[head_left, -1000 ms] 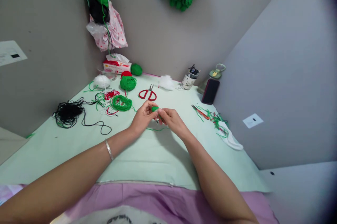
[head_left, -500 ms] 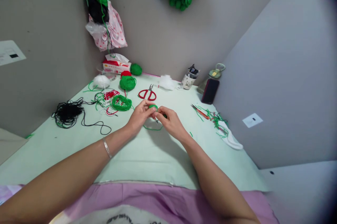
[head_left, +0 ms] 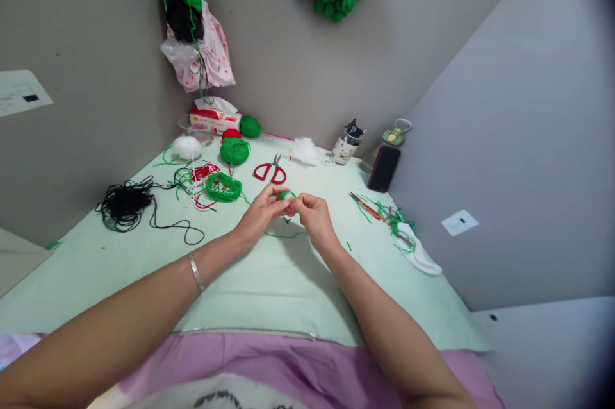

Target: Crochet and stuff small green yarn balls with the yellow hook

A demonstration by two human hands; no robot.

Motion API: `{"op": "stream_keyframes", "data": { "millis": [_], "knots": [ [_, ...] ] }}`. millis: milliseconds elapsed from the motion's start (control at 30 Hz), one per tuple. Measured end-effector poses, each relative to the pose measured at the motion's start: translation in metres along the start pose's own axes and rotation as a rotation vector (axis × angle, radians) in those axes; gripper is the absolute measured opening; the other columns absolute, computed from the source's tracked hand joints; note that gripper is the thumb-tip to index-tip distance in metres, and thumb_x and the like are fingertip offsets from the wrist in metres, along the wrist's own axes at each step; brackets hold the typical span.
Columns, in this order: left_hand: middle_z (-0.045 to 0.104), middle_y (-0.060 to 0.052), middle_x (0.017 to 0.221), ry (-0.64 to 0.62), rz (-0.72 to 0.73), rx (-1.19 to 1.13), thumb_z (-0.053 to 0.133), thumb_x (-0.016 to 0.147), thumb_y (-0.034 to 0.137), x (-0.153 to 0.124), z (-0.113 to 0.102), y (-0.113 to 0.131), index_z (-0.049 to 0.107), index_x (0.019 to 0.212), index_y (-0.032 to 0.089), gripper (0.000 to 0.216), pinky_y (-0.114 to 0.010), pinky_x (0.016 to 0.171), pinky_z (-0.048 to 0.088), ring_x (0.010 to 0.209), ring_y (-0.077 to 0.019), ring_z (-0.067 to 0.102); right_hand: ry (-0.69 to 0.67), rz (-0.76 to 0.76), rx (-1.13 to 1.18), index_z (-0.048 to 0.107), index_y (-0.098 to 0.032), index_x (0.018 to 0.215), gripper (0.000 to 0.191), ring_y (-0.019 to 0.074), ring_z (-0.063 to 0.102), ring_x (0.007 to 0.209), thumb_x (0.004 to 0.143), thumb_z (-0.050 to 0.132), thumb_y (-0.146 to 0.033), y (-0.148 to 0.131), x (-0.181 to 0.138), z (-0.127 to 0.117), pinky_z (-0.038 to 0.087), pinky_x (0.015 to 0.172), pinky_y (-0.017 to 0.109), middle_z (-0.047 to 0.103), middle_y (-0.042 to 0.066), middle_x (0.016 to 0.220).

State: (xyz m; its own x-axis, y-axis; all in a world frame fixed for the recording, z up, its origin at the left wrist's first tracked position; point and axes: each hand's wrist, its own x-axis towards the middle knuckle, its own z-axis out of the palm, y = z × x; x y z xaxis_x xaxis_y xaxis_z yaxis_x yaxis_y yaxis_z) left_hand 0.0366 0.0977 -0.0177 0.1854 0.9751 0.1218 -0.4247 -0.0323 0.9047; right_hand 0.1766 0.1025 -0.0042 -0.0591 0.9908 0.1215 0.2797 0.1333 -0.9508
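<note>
My left hand (head_left: 259,213) and my right hand (head_left: 313,217) meet over the middle of the pale green table (head_left: 269,281). Between their fingertips sits a small green yarn piece (head_left: 286,194) with a white patch. My left hand pinches it from the left. My right hand's fingers are closed against it from the right. A thin green strand (head_left: 283,235) trails from it onto the table below my hands. A silver bangle (head_left: 195,271) circles my left wrist.
Red-handled scissors (head_left: 270,171) lie just beyond my hands. Green yarn coils (head_left: 222,187), a green ball (head_left: 234,150), black yarn (head_left: 123,202) and white stuffing (head_left: 186,147) lie to the left. Yarn scraps (head_left: 391,220), a phone (head_left: 384,167) and a jar (head_left: 344,148) are on the right.
Both hands have stayed together on the green piece, shifting slightly. My right hand's fingers moved up to the piece, and the trailing strand shifted on the table.
</note>
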Motion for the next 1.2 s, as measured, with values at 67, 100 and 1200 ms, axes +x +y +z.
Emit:
{"op": "stream_keyframes", "data": {
  "millis": [67, 100, 1200],
  "knots": [
    [0.069, 0.0, 0.084, -0.002, -0.002, 0.012, 0.076, 0.08, 0.031, 0.001, -0.001, -0.002, 0.062, 0.1, 0.018, 0.028, -0.034, 0.082, 0.057, 0.077, -0.0162, 0.068, -0.002, -0.004, 0.0, 0.043, -0.023, 0.059, 0.04, 0.0097, 0.031, 0.053, 0.082, 0.057, -0.053, -0.001, -0.001, -0.001, 0.027, 0.054, 0.026, 0.04, -0.006, 0.055],
    [0.069, 0.0, 0.082, 0.002, 0.001, 0.022, 0.076, 0.081, 0.032, 0.002, -0.002, -0.004, 0.061, 0.1, 0.018, 0.028, -0.034, 0.081, 0.057, 0.076, -0.0156, 0.068, -0.007, -0.01, -0.005, 0.046, -0.023, 0.06, 0.04, 0.0102, 0.033, 0.054, 0.084, 0.056, -0.052, -0.002, -0.003, -0.002, 0.028, 0.054, 0.026, 0.042, -0.006, 0.055],
    [0.076, -0.007, 0.102, 0.127, -0.014, -0.003, 0.077, 0.074, 0.025, 0.002, -0.002, -0.002, 0.068, 0.101, 0.019, 0.029, -0.032, 0.09, 0.051, 0.099, -0.0208, 0.068, -0.084, -0.188, -0.442, 0.064, -0.022, 0.091, 0.023, 0.0181, 0.052, 0.066, 0.097, 0.043, -0.03, 0.001, -0.021, 0.014, 0.038, 0.069, 0.03, 0.064, 0.001, 0.075]
  ]
}}
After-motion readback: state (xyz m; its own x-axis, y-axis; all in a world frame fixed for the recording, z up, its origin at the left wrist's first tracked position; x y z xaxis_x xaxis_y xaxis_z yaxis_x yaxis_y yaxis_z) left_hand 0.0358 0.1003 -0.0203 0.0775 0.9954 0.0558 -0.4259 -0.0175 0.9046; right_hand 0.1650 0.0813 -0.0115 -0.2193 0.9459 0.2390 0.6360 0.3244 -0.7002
